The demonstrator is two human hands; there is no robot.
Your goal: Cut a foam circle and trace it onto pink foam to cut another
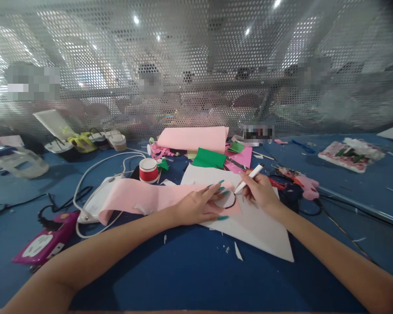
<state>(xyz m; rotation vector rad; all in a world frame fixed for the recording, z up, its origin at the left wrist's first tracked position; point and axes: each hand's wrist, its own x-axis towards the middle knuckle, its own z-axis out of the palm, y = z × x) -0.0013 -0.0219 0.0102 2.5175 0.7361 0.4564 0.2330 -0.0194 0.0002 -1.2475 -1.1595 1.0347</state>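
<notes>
Left hand (198, 205) splayed over white disc (225, 200), right hand (262, 191) gripping marker (253, 174); pink strip (163, 196), curling

The large flat white sheet (258, 231) looks like smooth, matt paper or card. On it, the long pale-pink strip (165, 196) appears matt and felt-like; just above it, the slim white marker (256, 171) is smooth plastic. Left of the sheet, the magenta box-shaped device (61, 230) is glossy plastic. Behind the sheet stands a grey perforated metal screen (199, 56), dully shiny. Beneath it, the blue surface (183, 270) looks smooth.
</notes>
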